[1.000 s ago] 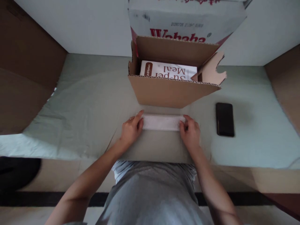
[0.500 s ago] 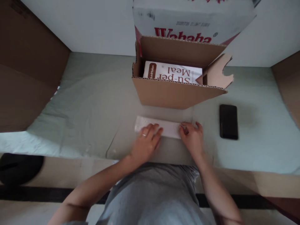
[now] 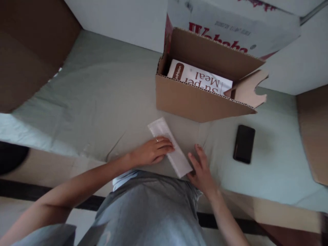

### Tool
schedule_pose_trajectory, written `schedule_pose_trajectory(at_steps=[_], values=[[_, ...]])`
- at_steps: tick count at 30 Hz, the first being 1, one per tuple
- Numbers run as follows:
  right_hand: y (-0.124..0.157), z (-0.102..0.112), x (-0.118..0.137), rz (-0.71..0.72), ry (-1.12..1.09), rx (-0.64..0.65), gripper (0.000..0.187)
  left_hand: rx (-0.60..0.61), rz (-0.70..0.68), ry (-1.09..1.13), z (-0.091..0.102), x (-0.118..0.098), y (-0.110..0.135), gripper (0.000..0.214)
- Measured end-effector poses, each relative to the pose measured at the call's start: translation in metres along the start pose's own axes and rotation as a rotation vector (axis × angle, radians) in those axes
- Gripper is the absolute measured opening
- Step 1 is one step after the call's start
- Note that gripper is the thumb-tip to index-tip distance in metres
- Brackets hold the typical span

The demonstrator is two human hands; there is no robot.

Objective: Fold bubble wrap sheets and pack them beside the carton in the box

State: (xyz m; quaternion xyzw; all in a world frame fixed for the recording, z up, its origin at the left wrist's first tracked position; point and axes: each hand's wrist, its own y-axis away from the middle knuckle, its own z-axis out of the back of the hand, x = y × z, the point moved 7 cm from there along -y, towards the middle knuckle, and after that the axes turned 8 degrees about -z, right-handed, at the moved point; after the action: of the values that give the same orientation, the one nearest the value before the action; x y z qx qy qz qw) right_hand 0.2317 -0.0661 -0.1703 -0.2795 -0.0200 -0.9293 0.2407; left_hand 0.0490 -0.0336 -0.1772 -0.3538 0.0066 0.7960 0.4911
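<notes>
A long, flat white packet (image 3: 180, 160) lies slanted on the pale green cloth in front of me, its far end toward the left. My left hand (image 3: 152, 150) reaches over its middle from the left, fingers together and curled onto it; the thumb is hidden. At the packet's near right end, my right hand (image 3: 202, 172) has its fingers spread, with the thumb side close to or touching the corner. Behind both hands stands an open cardboard box (image 3: 200, 102), with a white "Su-per Meal" carton (image 3: 205, 76) inside.
A black phone (image 3: 244, 144) lies on the green cloth (image 3: 102, 89) to the right. Behind the open box is a larger white Wahaha carton (image 3: 217, 25). Brown cardboard stands on the left (image 3: 33, 51) and right (image 3: 314, 130). The cloth-covered surface ends just before my body.
The packet has turned from nearly crosswise to a steep slant, its right end now nearer my body. My right hand has moved closer and its fingers have spread. The view has tilted.
</notes>
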Motion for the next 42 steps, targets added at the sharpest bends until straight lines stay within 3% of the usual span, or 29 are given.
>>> schedule_pose_trajectory(at_steps=[5, 8, 13, 17, 22, 28, 31, 37, 42], values=[[0.005, -0.02, 0.023, 0.157, -0.038, -0.043, 0.047, 0.088, -0.032, 0.015, 0.006, -0.004, 0.002, 0.053], [0.001, -0.023, 0.037, 0.166, -0.018, -0.033, 0.034, 0.119, -0.006, -0.034, -0.002, -0.02, 0.012, 0.066], [-0.004, -0.03, 0.053, 0.17, -0.046, 0.009, 0.024, 0.074, 0.11, -0.103, -0.024, -0.037, 0.031, 0.038], [-0.004, -0.033, 0.05, 0.174, -0.121, 0.014, 0.026, 0.0, 0.163, -0.033, -0.021, -0.03, 0.033, 0.021], [-0.004, -0.031, 0.036, 0.036, -0.259, -0.007, 0.036, -0.045, 0.175, 0.096, -0.004, -0.026, 0.026, 0.023], [-0.001, -0.029, 0.023, -0.18, -0.248, -0.228, 0.053, -0.147, 0.367, 0.152, 0.004, -0.016, 0.012, 0.033], [-0.002, -0.022, 0.031, -0.11, -0.128, -0.304, 0.058, -0.166, 0.462, 0.159, 0.003, -0.008, 0.005, 0.041], [-0.003, -0.027, 0.04, 0.06, 0.197, -0.213, 0.062, -0.226, 0.531, 0.104, 0.002, 0.0, 0.001, 0.044], [-0.007, -0.032, 0.034, 0.093, 0.297, -0.179, 0.056, -0.171, 0.6, 0.082, -0.002, 0.01, -0.006, 0.044]])
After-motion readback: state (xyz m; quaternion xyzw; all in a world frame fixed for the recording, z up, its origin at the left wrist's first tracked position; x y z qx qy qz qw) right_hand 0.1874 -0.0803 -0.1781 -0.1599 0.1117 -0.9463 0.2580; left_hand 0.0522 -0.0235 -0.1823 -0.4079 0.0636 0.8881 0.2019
